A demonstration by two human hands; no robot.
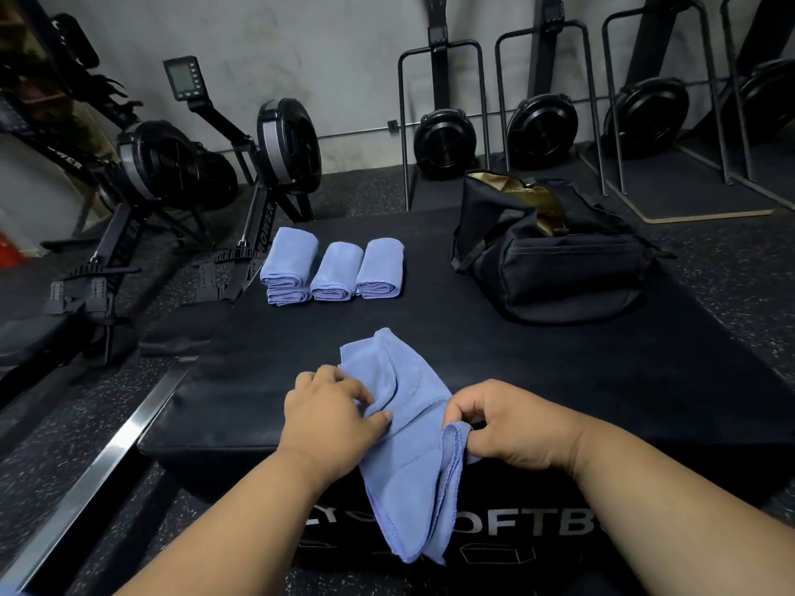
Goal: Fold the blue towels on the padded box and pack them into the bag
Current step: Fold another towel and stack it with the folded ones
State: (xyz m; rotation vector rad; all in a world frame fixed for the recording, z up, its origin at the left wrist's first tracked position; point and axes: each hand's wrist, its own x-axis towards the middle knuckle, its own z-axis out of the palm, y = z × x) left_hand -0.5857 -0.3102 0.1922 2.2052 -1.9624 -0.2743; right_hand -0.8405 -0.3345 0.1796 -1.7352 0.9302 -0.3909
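Note:
A loose blue towel (408, 445) lies crumpled at the near edge of the black padded box (430, 329), with part of it hanging down the box's front. My left hand (331, 419) pinches a fold of it on the left. My right hand (512, 423) pinches its hemmed edge on the right. Several folded blue towels (333, 268) sit in a row at the far left of the box, one stacked on another. A black duffel bag (550, 255) with a gold lining stands unzipped at the far right of the box.
Rowing machines (275, 144) stand on the speckled floor to the left and behind the box. Upright stored machines (447, 139) line the back wall. A metal rail (99, 462) runs along the floor at the near left.

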